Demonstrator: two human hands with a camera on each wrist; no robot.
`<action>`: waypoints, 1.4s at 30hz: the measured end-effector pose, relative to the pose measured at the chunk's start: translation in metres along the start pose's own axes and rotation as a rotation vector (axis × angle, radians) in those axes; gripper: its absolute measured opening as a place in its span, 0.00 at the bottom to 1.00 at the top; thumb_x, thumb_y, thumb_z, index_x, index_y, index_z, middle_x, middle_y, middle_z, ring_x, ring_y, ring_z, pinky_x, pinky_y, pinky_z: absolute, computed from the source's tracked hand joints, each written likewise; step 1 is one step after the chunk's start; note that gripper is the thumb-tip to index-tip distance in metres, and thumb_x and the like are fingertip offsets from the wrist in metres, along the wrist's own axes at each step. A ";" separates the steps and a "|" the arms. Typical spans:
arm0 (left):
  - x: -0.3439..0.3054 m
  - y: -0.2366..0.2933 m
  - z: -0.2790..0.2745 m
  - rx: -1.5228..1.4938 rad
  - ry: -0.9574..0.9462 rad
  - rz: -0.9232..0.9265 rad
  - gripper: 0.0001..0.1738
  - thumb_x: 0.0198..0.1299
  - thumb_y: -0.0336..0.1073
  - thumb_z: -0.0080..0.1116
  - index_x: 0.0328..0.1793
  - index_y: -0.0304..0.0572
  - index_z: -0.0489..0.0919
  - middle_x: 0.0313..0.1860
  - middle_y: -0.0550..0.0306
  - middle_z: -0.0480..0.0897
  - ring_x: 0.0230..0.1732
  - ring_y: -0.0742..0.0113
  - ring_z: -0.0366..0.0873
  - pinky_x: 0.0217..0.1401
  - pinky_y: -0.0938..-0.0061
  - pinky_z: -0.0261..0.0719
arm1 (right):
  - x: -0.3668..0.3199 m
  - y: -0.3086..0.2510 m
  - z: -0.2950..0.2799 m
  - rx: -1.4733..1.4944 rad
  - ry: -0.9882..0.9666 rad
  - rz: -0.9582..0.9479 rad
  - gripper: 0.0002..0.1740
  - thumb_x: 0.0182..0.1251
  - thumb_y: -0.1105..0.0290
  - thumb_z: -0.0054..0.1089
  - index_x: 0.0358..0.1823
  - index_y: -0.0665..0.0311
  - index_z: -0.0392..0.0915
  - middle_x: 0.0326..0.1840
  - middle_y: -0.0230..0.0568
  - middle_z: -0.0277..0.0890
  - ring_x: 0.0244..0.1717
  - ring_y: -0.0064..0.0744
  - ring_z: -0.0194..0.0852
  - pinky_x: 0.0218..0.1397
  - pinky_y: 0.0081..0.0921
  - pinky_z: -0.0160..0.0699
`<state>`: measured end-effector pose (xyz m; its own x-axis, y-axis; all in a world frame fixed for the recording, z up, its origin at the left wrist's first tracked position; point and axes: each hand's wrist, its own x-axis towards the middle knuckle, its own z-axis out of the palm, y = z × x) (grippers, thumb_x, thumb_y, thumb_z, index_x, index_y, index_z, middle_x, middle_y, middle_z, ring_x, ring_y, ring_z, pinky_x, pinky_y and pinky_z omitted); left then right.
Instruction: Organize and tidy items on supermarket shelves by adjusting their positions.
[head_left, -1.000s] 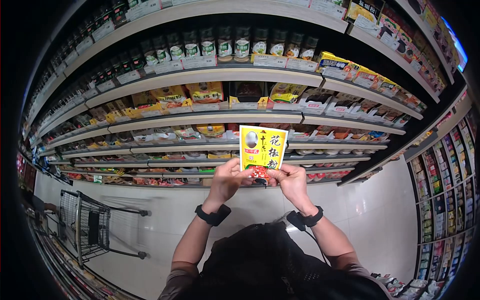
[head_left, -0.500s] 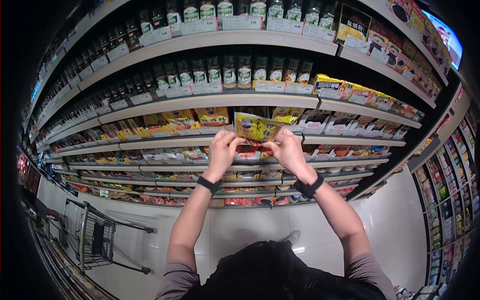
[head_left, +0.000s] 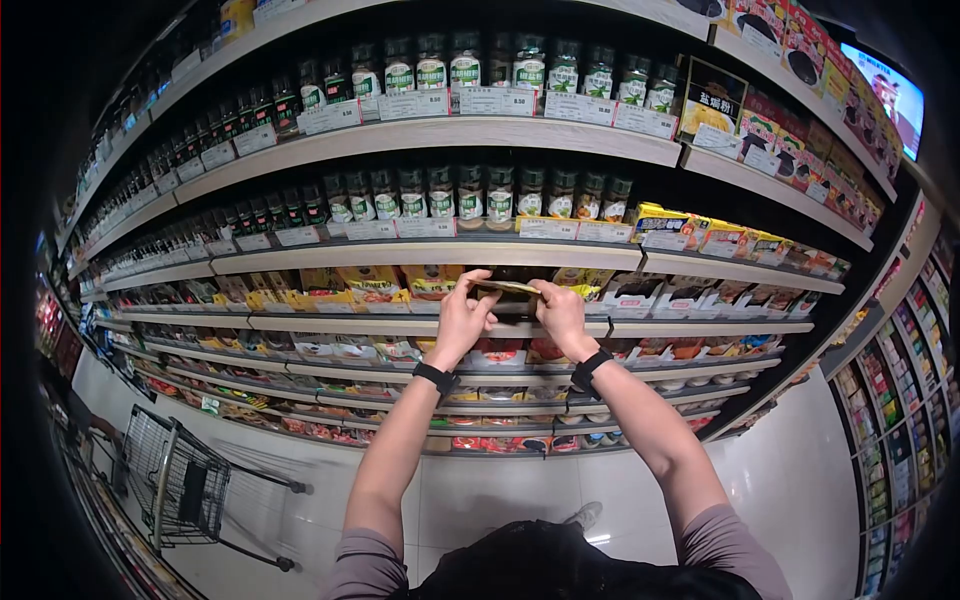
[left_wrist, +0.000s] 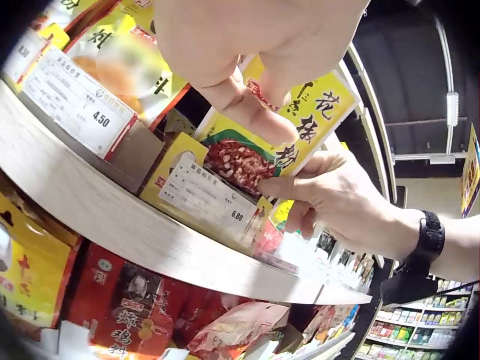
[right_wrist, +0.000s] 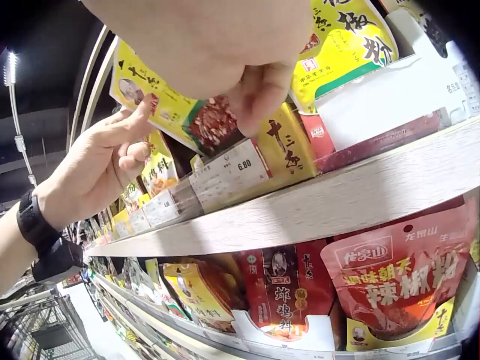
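Both hands hold a yellow pouch of Sichuan pepper powder [left_wrist: 330,101] at a shelf of seasonings. From the head it shows nearly edge-on, a thin strip between the hands. My left hand [head_left: 463,318] pinches the pouch's left side, thumb on its printed face and the other fingers curled. On the other side, my right hand [head_left: 562,315] grips the lower corner, its thumb over the front. The pouch's lower edge is right at a yellow display box [right_wrist: 283,146] with a 6.80 price tag [left_wrist: 202,196], which overlaps it in the left wrist view.
Yellow seasoning pouches [head_left: 430,280] stand left of the display box. Jars with green labels [head_left: 385,195] line the shelf above; red pouches [right_wrist: 397,277] stand on the one below. A pale shelf edge [head_left: 420,258] runs just above the hands. A shopping cart [head_left: 175,480] stands behind left.
Both hands have moved forward to the shelf with the pouch. It has tipped from facing the head to nearly edge-on. The view has tilted up, showing more upper shelves.
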<state>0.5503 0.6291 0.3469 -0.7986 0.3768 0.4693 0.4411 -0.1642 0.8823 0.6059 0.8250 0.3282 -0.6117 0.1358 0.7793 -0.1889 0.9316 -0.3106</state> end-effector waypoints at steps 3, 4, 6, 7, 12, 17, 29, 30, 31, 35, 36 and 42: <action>0.007 -0.013 -0.001 0.023 -0.030 -0.039 0.11 0.72 0.28 0.56 0.57 0.31 0.74 0.32 0.50 0.86 0.22 0.70 0.85 0.21 0.76 0.80 | 0.002 0.004 0.006 -0.100 -0.132 0.143 0.09 0.60 0.74 0.61 0.42 0.60 0.85 0.34 0.55 0.84 0.35 0.57 0.85 0.39 0.47 0.84; 0.010 -0.020 -0.002 0.050 -0.055 -0.065 0.11 0.74 0.31 0.55 0.55 0.29 0.74 0.30 0.50 0.85 0.21 0.69 0.85 0.20 0.76 0.79 | 0.004 0.004 0.007 -0.147 -0.182 0.191 0.07 0.62 0.73 0.62 0.40 0.62 0.85 0.33 0.57 0.83 0.34 0.58 0.85 0.39 0.48 0.84; 0.014 -0.020 0.000 0.112 -0.004 -0.120 0.10 0.76 0.32 0.53 0.49 0.28 0.74 0.26 0.49 0.84 0.19 0.67 0.84 0.19 0.75 0.79 | 0.008 0.000 0.003 -0.121 -0.241 0.223 0.08 0.64 0.69 0.64 0.38 0.67 0.83 0.31 0.61 0.83 0.35 0.61 0.84 0.39 0.50 0.83; 0.017 -0.020 0.002 0.143 0.018 -0.146 0.11 0.77 0.32 0.52 0.47 0.27 0.74 0.25 0.49 0.83 0.18 0.66 0.83 0.18 0.74 0.79 | 0.009 -0.001 0.001 -0.109 -0.267 0.240 0.10 0.65 0.68 0.65 0.37 0.69 0.81 0.31 0.63 0.82 0.35 0.62 0.84 0.39 0.52 0.83; 0.034 -0.024 0.015 0.410 -0.005 -0.112 0.11 0.72 0.26 0.52 0.38 0.21 0.75 0.20 0.44 0.83 0.18 0.59 0.85 0.17 0.68 0.81 | 0.010 -0.003 0.004 0.010 -0.221 0.300 0.18 0.67 0.63 0.66 0.39 0.76 0.76 0.29 0.68 0.81 0.35 0.68 0.83 0.39 0.54 0.82; 0.054 -0.031 0.019 0.593 -0.038 -0.077 0.14 0.56 0.21 0.54 0.17 0.32 0.82 0.10 0.47 0.79 0.18 0.59 0.85 0.28 0.65 0.87 | 0.006 -0.014 0.004 0.009 -0.079 0.222 0.19 0.70 0.64 0.62 0.46 0.75 0.71 0.24 0.66 0.79 0.30 0.70 0.80 0.34 0.56 0.80; 0.052 -0.050 0.028 0.761 0.031 0.033 0.07 0.53 0.25 0.59 0.29 0.25 0.83 0.31 0.30 0.84 0.37 0.33 0.84 0.46 0.48 0.84 | -0.024 -0.041 -0.024 -0.051 0.010 0.101 0.33 0.70 0.71 0.58 0.75 0.67 0.61 0.28 0.58 0.83 0.23 0.60 0.81 0.27 0.50 0.81; 0.049 -0.049 0.028 0.774 0.058 0.059 0.06 0.53 0.25 0.60 0.29 0.25 0.83 0.31 0.30 0.84 0.38 0.32 0.84 0.47 0.47 0.83 | -0.028 -0.041 -0.024 -0.049 0.002 0.088 0.32 0.69 0.71 0.58 0.74 0.66 0.63 0.28 0.58 0.83 0.23 0.60 0.81 0.27 0.50 0.81; 0.046 -0.047 0.029 0.785 0.085 0.087 0.05 0.52 0.24 0.60 0.30 0.26 0.83 0.32 0.29 0.84 0.39 0.32 0.84 0.47 0.46 0.82 | -0.032 -0.040 -0.023 -0.049 -0.004 0.075 0.31 0.69 0.72 0.58 0.73 0.65 0.65 0.28 0.57 0.83 0.23 0.59 0.82 0.27 0.50 0.81; 0.048 -0.052 0.025 0.842 0.130 0.086 0.05 0.52 0.24 0.60 0.31 0.25 0.82 0.34 0.29 0.84 0.41 0.31 0.84 0.48 0.45 0.81 | -0.050 -0.035 -0.022 -0.034 0.007 0.024 0.25 0.67 0.73 0.60 0.66 0.63 0.73 0.28 0.54 0.83 0.24 0.54 0.83 0.27 0.46 0.82; 0.050 -0.056 0.021 0.813 0.098 0.043 0.05 0.52 0.23 0.60 0.31 0.25 0.82 0.33 0.28 0.84 0.41 0.31 0.84 0.48 0.45 0.81 | -0.054 -0.034 -0.022 -0.029 0.013 0.011 0.23 0.66 0.74 0.60 0.64 0.63 0.76 0.28 0.54 0.83 0.25 0.53 0.83 0.28 0.45 0.82; 0.052 -0.043 0.017 0.735 0.023 -0.071 0.10 0.56 0.27 0.59 0.28 0.21 0.81 0.32 0.25 0.83 0.40 0.28 0.83 0.50 0.45 0.80 | -0.079 -0.033 -0.021 -0.028 -0.106 0.068 0.19 0.66 0.73 0.58 0.59 0.61 0.78 0.34 0.50 0.86 0.27 0.52 0.85 0.29 0.44 0.84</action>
<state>0.4968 0.6712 0.3330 -0.8403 0.3430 0.4199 0.5420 0.5162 0.6631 0.6768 0.7903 0.2884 -0.7005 0.1640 0.6946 -0.1237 0.9306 -0.3444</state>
